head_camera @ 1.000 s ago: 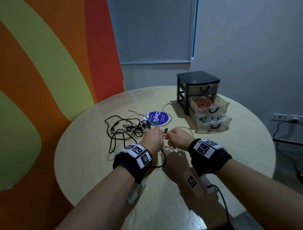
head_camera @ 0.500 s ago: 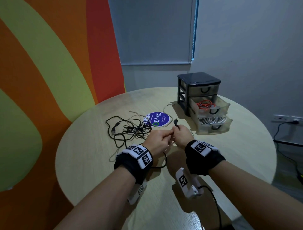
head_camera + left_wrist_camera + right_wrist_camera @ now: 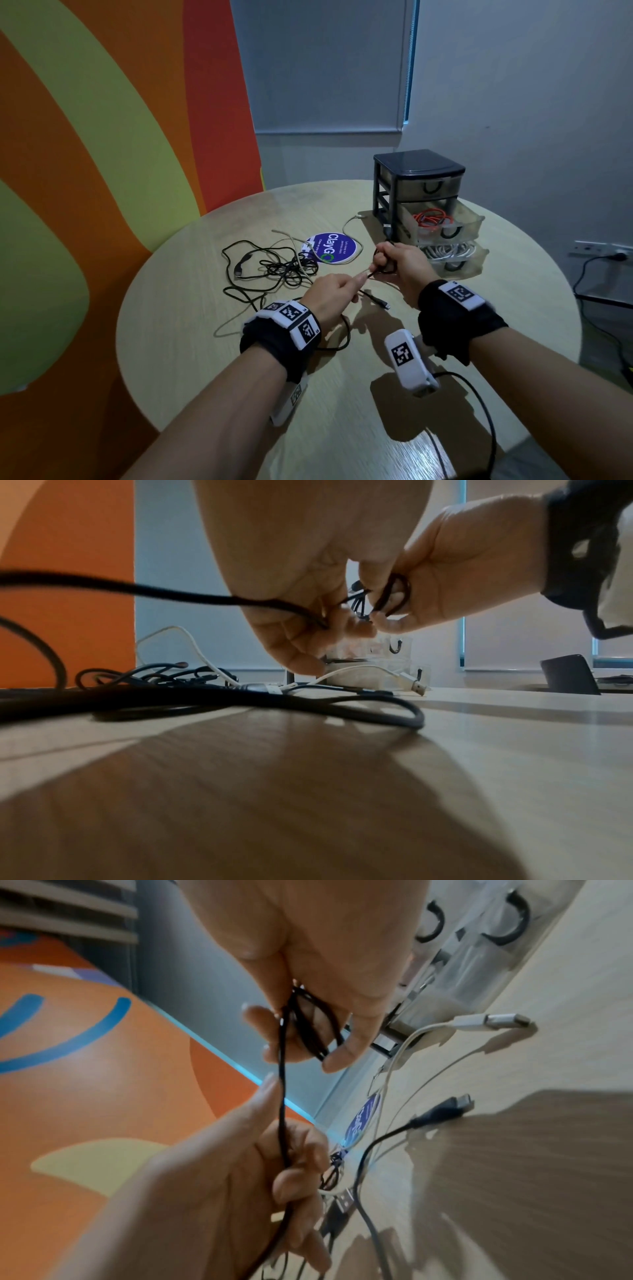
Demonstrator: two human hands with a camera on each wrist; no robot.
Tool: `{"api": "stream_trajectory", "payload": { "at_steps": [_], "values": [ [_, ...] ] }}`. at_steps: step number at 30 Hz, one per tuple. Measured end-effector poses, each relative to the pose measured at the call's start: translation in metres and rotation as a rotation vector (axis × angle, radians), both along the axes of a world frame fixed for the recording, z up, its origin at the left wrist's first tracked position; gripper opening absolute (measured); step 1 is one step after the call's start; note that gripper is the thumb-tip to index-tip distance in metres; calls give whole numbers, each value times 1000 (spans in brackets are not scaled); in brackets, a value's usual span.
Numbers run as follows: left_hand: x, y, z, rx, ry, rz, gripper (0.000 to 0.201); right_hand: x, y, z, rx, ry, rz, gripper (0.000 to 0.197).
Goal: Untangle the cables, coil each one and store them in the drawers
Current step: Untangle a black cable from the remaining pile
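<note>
Over the round table my two hands work one thin black cable. My right hand grips a small coil of it, a few loops held in its curled fingers. My left hand pinches the same cable a short way off, and the strand runs taut between them. A tangle of black and white cables lies on the table to the left. A small dark drawer unit stands behind my right hand, its lower two drawers pulled out, with a red cable and white cables inside.
A round blue sticker lies on the table between the tangle and the drawers. A loose white USB plug and a black plug rest near my hands. A wall socket with a cord is at the far right.
My right hand has lifted and moved toward the drawer unit, now holding loops of the black cable. My left hand stayed near the tangle, so the two hands drew apart.
</note>
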State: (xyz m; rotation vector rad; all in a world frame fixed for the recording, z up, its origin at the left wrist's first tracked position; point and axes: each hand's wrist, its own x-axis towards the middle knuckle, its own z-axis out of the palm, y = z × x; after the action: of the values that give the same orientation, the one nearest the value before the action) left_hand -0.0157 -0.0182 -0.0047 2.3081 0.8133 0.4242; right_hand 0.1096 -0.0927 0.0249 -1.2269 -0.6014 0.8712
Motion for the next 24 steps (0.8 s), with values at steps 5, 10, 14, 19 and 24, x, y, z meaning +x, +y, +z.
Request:
{"api": "stream_trajectory", "payload": {
  "at_steps": [5, 10, 14, 19, 24],
  "values": [
    [-1, 4, -1, 92, -143, 11, 66, 6, -4, 8, -6, 103, 63, 30],
    [0, 5, -2, 14, -124, -8, 56, 19, -11, 12, 6, 145, 105, 35],
    [3, 10, -6, 40, -82, 67, 55, 24, -20, 13, -23, 85, 168, 40],
    [3, 13, -7, 92, -24, 170, 46, 22, -23, 12, -106, -6, 257, 42],
    [4, 12, -4, 147, -87, 326, 41, 16, -19, 12, -321, -199, 327, 41]
  ]
}}
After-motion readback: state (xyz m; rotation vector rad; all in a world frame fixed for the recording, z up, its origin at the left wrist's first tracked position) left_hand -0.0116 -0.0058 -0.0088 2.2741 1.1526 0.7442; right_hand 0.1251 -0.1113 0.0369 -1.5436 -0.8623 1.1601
